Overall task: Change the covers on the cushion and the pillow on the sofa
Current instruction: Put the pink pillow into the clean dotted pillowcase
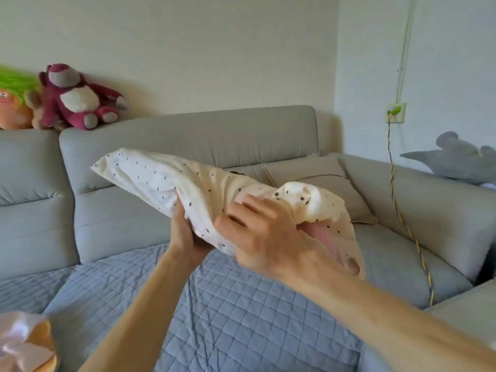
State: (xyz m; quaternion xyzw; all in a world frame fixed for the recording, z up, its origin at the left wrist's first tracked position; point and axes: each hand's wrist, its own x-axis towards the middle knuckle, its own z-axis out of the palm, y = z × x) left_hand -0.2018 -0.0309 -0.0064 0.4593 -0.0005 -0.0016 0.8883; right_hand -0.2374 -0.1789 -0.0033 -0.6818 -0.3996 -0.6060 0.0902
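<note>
Right, my left hand [185, 234] grips the dotted cover [150, 173] from underneath, fingers curled into the cloth, holding it up above the quilted sofa seat [241, 304]. My right hand [265, 237] clutches its bunched right end, where the pink pillow [324, 237] peeks out.

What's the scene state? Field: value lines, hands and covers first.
left hand: grips the spotted cover from below, thumb on its side
right hand: lies over the spotted cover near its open end; grip unclear, blurred
spotted cover: cream, held in the air above the sofa, bunched at the open end
pink pillow: shows at the open end
beige cushion: leans in the sofa corner, untouched
quilted mat: blue, on the seat
plush bear: on the backrest
</note>
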